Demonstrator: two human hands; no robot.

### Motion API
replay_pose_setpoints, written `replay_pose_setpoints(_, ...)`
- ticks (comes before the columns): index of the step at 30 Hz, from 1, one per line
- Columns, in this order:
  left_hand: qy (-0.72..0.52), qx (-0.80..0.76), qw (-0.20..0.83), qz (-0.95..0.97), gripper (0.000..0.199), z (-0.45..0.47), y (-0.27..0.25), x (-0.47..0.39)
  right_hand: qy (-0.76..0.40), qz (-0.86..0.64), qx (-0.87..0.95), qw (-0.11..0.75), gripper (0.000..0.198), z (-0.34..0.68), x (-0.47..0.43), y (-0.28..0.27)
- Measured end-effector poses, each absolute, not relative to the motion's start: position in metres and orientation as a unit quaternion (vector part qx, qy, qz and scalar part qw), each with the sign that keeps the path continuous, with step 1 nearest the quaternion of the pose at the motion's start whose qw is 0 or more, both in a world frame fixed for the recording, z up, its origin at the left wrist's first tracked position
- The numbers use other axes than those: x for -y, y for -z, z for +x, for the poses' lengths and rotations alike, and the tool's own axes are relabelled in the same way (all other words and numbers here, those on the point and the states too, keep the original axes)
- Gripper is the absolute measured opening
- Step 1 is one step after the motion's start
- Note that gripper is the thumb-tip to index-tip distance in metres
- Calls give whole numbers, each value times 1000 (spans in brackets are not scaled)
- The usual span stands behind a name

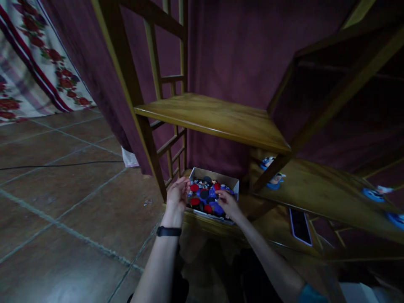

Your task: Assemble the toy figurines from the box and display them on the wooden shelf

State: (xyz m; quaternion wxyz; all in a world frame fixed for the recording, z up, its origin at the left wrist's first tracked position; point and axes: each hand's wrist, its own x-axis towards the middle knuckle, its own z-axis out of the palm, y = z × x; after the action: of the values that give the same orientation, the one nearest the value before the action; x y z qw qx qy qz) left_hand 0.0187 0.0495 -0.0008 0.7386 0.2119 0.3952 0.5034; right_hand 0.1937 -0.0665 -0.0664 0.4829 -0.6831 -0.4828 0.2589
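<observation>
- At the lower edge, a teal sleeve covers part of the right arm, beside the person's dark-clad legs.
- A black band circles the left wrist.
- The left hand is at the left side of the box, its fingers loosely bent; whether they hold anything I cannot tell.
- The right hand reaches over the right part of the box, thumb and fingers drawn near each other among the contents; whether something is pinched there is too small to tell.
- Between the hands stands an open cardboard box with pale walls, on the bottom board of a wooden shelf unit.
- Inside it, small pieces lie crowded together: red discs, black discs and blue pieces, some overlapping.
- To the right, a phone with a dark screen lies on the bottom board.
- On the raised board at right are several small figures with blue bases, partly hidden by a post.
- Above the box runs a bare wooden shelf.
- Left of the unit, a thin black cable crosses the tiled floor.
- Behind hangs a purple curtain; farther left, a cloth with red flowers.
</observation>
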Motion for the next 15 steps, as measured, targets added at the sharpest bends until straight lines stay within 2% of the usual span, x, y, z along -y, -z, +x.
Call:
replay_pose_setpoints(2,-478,-385,771,166,22,13,0,-54,-270,-695,471,471,34,194,53,73)
replay_pose_setpoints(7,-488,-392,773,101,19,10,-2,-66,-282,-707,472,445,35,188,16,81)
replay_pose_setpoints(15,-492,-379,781,62,20,4,-9,-75,-186,-698,582,373,42,161,-32,84)
